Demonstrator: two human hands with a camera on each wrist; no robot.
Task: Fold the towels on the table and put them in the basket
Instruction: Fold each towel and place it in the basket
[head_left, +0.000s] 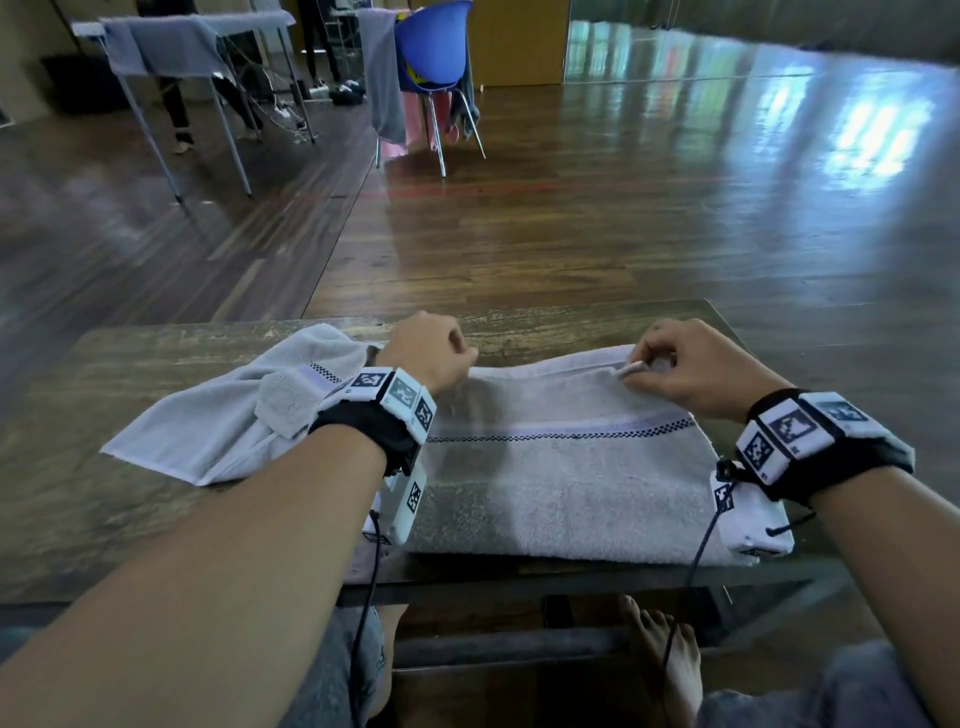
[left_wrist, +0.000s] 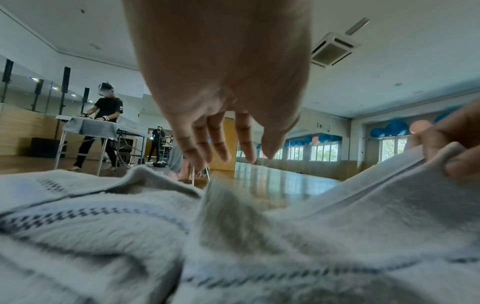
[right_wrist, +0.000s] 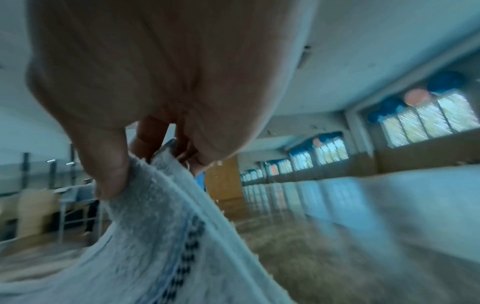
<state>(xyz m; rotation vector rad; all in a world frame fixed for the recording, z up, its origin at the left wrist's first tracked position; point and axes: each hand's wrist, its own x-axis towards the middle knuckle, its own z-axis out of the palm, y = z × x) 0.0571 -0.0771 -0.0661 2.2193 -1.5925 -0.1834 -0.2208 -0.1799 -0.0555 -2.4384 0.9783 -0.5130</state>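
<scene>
A white towel (head_left: 561, 467) with a dark checked stripe lies on the wooden table (head_left: 130, 519), its left part rumpled under my left forearm. My right hand (head_left: 636, 370) pinches the towel's far edge between thumb and fingers and lifts it slightly; the right wrist view shows the thumb (right_wrist: 109, 174) pressed on the towel (right_wrist: 155, 226). My left hand (head_left: 460, 364) hovers at the far edge near the middle. In the left wrist view its fingers (left_wrist: 221, 148) hang loosely just above the towel (left_wrist: 103, 236), holding nothing. No basket is in view.
The table's far edge (head_left: 519, 312) runs just beyond my hands, with wooden floor past it. A blue chair (head_left: 431, 47) draped with towels and another table (head_left: 166, 47) with a grey cloth stand far back. A person (left_wrist: 106, 115) works there. My bare foot (head_left: 670, 665) is under the table.
</scene>
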